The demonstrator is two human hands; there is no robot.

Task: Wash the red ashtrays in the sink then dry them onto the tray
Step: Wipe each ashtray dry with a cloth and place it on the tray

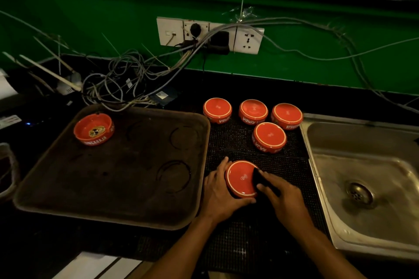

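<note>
Green wall [68, 29] and a tangle of cables [118, 81] back a dark counter [45, 244], dimly lit. On it sit a brown tray [113, 199] to the left, a black mat [238, 140] in the middle and a steel sink [362, 165] to the right. One ashtray [93, 129] stands upright in the tray's far left corner. Four more [217, 110] [253, 111] [287, 116] [269, 136] lie upside down on the far part of the mat, near the sink's rim. A fifth ashtray [241, 178], also upside down, rests on the near part of the mat, just beside the tray's right edge.

Drying seems to be the step in hand, one ashtray at a time. To do it well, the base should be wiped all round, then the piece turned over so the bowl and rim notches get wiped too, before it goes upright onto the tray beside the first. Glazed and wet, it may slip, so the steadying hand should keep hold of the wall.

As for the grip: the left hand [221, 195] curls round the fifth ashtray's left and near wall, thumb on the near side, holding it in place. The right hand [283, 199] pinches a small dark thing [258, 178], probably a cloth or sponge, between thumb and fingers and presses it on the ashtray's base at the right edge. What exactly it is, the dim light does not show.
</note>
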